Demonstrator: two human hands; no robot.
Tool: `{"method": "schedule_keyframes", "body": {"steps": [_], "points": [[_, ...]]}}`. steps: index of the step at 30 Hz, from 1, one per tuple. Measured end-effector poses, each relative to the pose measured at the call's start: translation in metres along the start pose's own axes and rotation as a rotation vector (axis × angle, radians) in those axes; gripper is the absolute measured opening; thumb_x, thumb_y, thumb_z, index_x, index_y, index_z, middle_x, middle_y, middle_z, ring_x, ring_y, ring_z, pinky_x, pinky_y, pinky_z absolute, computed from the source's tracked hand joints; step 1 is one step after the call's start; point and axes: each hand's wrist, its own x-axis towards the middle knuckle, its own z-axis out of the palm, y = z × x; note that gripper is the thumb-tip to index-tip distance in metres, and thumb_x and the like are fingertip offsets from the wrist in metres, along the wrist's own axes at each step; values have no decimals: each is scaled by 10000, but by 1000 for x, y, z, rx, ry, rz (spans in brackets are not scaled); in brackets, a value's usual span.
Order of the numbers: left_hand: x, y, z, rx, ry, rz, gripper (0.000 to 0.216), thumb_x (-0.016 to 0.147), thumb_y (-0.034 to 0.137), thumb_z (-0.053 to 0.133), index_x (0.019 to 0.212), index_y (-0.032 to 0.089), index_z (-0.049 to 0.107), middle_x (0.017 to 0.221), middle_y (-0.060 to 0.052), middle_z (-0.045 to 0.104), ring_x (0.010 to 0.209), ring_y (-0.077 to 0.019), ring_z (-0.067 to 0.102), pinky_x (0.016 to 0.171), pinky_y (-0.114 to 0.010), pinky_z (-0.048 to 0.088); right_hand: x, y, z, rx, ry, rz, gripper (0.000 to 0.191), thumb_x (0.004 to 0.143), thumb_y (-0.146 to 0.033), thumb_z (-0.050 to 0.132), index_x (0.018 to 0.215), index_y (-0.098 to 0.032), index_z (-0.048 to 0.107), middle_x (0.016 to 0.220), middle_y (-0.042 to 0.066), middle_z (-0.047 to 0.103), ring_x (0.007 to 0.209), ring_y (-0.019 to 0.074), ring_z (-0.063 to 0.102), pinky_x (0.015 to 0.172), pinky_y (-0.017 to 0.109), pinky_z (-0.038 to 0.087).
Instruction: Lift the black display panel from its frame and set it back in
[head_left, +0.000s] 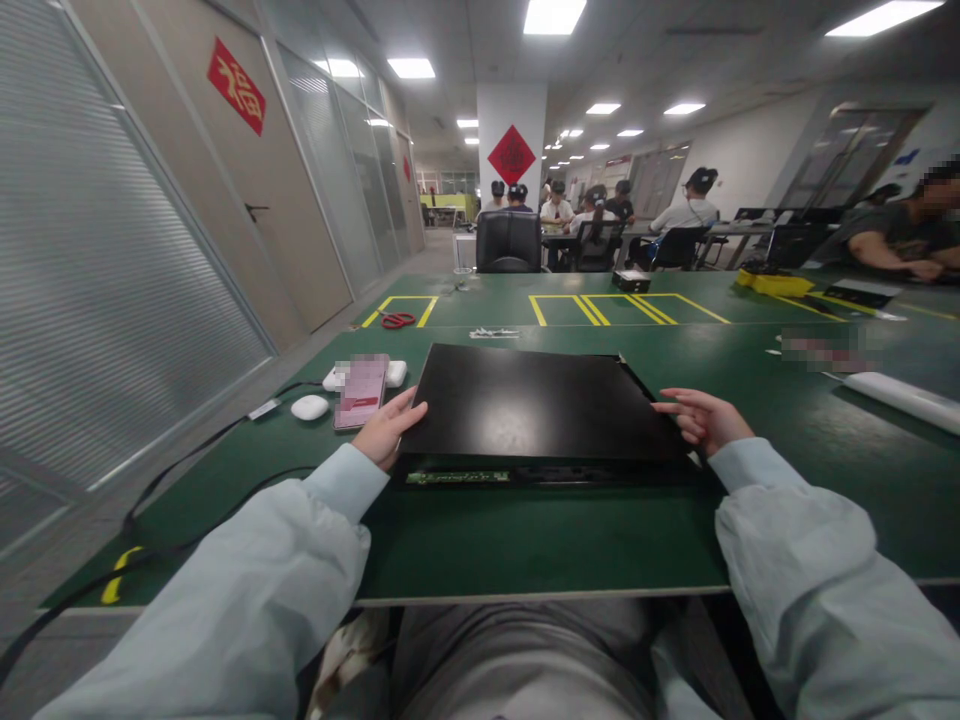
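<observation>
A flat black rectangular panel (532, 405) lies on the green table (525, 540) right in front of me, with a strip of green circuit board (457, 478) showing under its near edge. My left hand (386, 430) grips the panel's left edge, thumb on top. My right hand (701, 418) rests against the right edge with fingers curled onto the panel's top. Both sleeves are pale blue.
A pink phone (361, 392), a white earbud case (310, 407) and a white charger (395, 373) lie left of the panel, with black cables trailing off the table. Red scissors (397, 320) lie farther back. A white roll (904, 398) lies at right. Several people sit behind.
</observation>
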Motion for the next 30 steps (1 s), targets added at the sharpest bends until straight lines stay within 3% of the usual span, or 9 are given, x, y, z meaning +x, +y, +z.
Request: {"method": "schedule_keyframes", "body": {"steps": [5, 10, 15, 22, 24, 27, 30], "points": [[2, -2, -3, 16, -26, -14, 651, 731, 215, 939, 1340, 162, 716, 1174, -115, 831, 1083, -302, 794, 960, -380, 636, 3, 2, -3, -23, 6, -34, 165, 705, -224, 665, 866, -213, 698, 804, 101, 796, 368, 58, 250, 311, 220, 250], [-3, 5, 5, -2, -1, -34, 553, 729, 167, 867, 1270, 134, 754, 1200, -126, 825, 1160, -324, 768, 956, -359, 635, 5, 3, -5, -51, 9, -84, 204, 649, -248, 709, 849, -209, 714, 801, 105, 797, 364, 51, 256, 316, 225, 253], [-5, 10, 8, -51, -70, -21, 641, 669, 133, 798, 1309, 140, 750, 1244, -113, 814, 1201, -342, 751, 901, -330, 644, 3, 3, -4, -70, 30, -106, 208, 626, -236, 720, 831, -205, 725, 787, 106, 798, 363, 50, 263, 317, 223, 258], [-3, 7, 2, -33, -81, -8, 578, 656, 135, 885, 1224, 128, 782, 1196, -137, 826, 1200, -347, 752, 1004, -380, 617, 0, 4, 2, -103, 77, -142, 266, 537, -213, 771, 800, -191, 741, 762, 84, 785, 365, 41, 301, 316, 224, 257], [-2, 6, 1, -28, -54, -3, 530, 668, 150, 908, 1183, 122, 790, 1137, -143, 838, 1174, -337, 763, 1005, -375, 614, -1, 5, 3, -133, 71, -160, 296, 506, -216, 805, 795, -190, 746, 616, 40, 710, 364, 50, 306, 318, 228, 264], [-1, 4, 1, -22, -21, -4, 488, 676, 160, 919, 1146, 121, 794, 1038, -136, 851, 1134, -333, 779, 1019, -401, 609, -1, 6, 4, -199, 36, -171, 331, 485, -270, 860, 787, -193, 751, 387, -54, 461, 355, 74, 302, 324, 234, 277], [1, 1, -1, -14, 2, -4, 468, 678, 169, 922, 1125, 123, 794, 987, -125, 854, 1119, -335, 783, 1051, -431, 594, 0, 8, 3, -246, 24, -189, 388, 475, -341, 885, 809, -192, 755, 354, -78, 392, 347, 81, 299, 324, 244, 290]]}}
